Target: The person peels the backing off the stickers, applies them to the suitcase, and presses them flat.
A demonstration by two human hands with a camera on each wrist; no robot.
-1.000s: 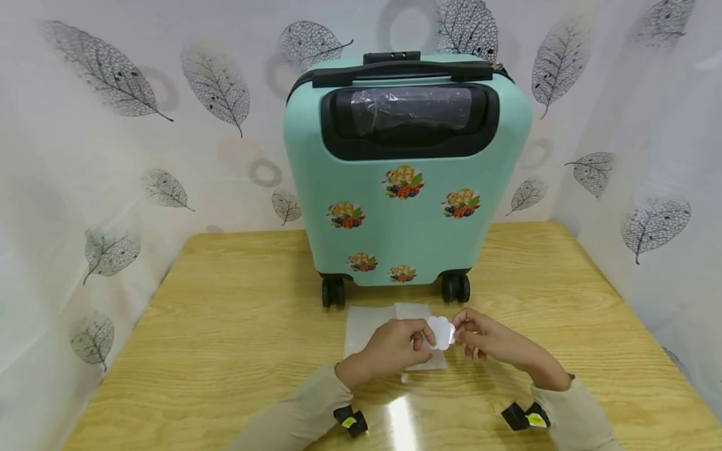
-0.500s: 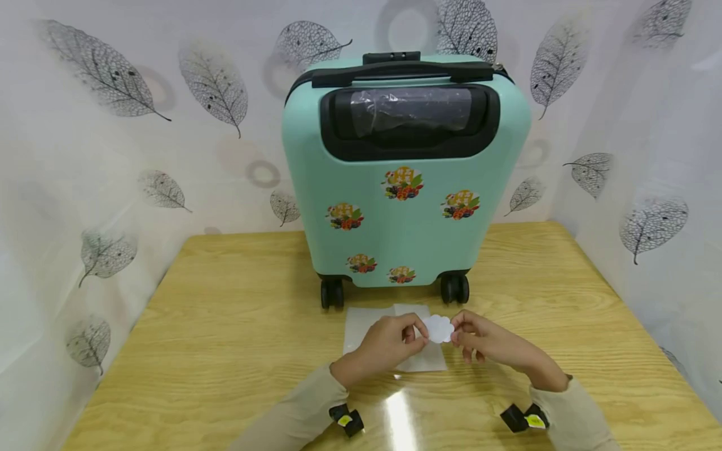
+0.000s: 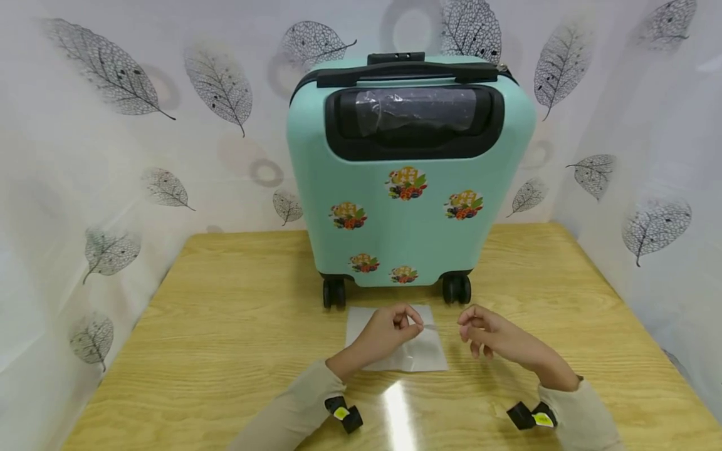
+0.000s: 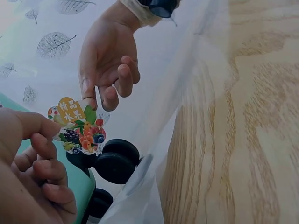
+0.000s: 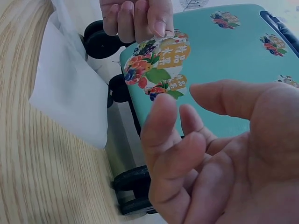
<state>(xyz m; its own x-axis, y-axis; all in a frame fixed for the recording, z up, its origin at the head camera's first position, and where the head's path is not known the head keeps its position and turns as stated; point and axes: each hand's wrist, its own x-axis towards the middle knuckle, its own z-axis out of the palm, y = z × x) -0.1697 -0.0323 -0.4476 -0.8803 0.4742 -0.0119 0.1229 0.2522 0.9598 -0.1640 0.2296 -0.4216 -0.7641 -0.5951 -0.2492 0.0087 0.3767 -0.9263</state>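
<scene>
My left hand [image 3: 385, 332] pinches a scalloped fruit sticker [image 4: 80, 126] by its edge between thumb and finger. Printed fruit and yellow lettering show on its face in both wrist views; from the head it appears nearly edge-on. A short gap away on the right, my right hand [image 3: 496, 335] holds nothing, its fingers loosely bent and the thumb apart from them in the right wrist view. Behind both hands stands a mint-green suitcase [image 3: 389, 232], with several similar fruit stickers on its front. Under the left hand lies a white backing sheet [image 3: 425, 354] on the table.
The wooden table [image 3: 225, 300] reaches back to a leaf-printed curtain [image 3: 237, 181]. Black wheels [image 3: 455, 288] of the suitcase rest on the table just behind the sheet. A black handle [image 3: 406, 72] runs across the suitcase's top.
The right hand has let go of the sticker and moved slightly right. The left hand keeps it and has drawn a little left, turning it from its white back to edge-on.
</scene>
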